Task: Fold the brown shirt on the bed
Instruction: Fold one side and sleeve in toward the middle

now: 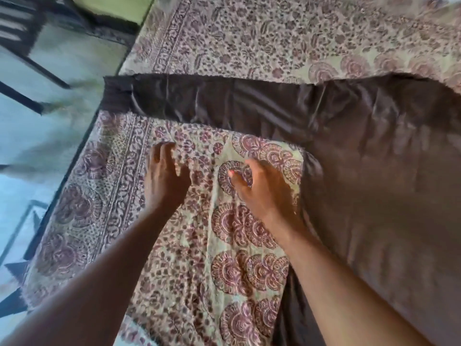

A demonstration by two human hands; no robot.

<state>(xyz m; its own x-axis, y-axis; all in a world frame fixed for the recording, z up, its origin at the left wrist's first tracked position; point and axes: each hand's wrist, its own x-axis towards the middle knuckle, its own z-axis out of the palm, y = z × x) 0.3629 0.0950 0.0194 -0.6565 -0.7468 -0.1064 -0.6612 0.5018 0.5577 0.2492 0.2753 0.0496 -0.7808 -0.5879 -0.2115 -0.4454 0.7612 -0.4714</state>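
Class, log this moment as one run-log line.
brown shirt: spread, sleeve out | left hand: open, on bedsheet | right hand: empty

Brown shirt cut off at right and bottom edges. Left side motion-blurred; dark furniture there, possibly a chair.

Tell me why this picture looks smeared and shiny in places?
Head view: motion blur smears the floor and dark furniture legs at left, and softens both the left hand and the right hand; the brown shirt shows pale sheen along its sleeve creases; the wide lens bends the bed edge.
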